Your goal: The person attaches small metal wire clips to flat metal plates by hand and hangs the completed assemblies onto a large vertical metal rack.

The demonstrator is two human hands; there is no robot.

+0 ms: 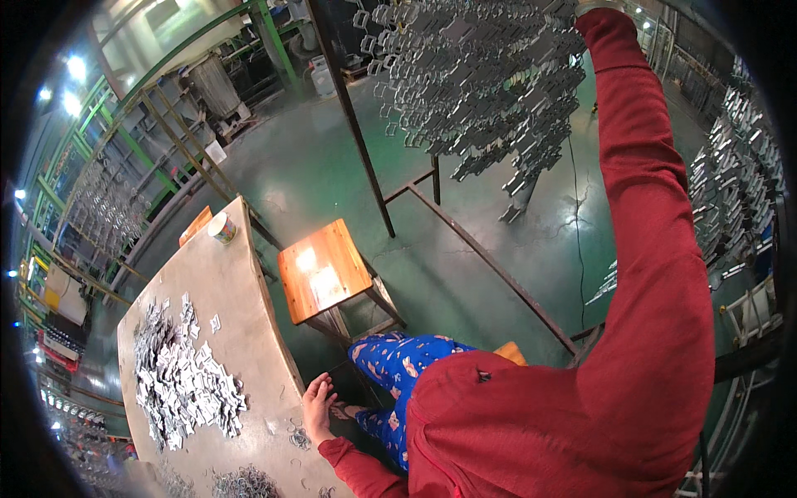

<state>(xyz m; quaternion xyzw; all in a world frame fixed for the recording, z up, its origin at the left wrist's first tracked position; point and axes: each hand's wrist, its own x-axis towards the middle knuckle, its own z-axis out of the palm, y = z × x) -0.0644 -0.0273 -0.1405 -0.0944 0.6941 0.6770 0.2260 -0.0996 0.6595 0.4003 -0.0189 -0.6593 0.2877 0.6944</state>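
My left hand (317, 408) rests by the edge of a worn table (241, 286), its fingers loosely bent and apart with nothing visible in them. Beside it on the tabletop lies a small cluster of thin wire hooks (299, 435). A heap of small flat grey metal parts (187, 382) spreads over the table farther left. My right arm is stretched up and forward, and my right hand (599, 5) is cut off by the upper edge, its fingers hidden. It is beside the top of a dense hanging bunch of grey metal parts (490, 83).
A wooden stool (324, 270) stands beyond the table's right edge. Dark metal frame bars (490, 261) cross the green floor under the hanging parts. More parts hang at the right (735, 178). A paper cup (222, 227) stands at the table's far end; more wire hooks (245, 483) lie near.
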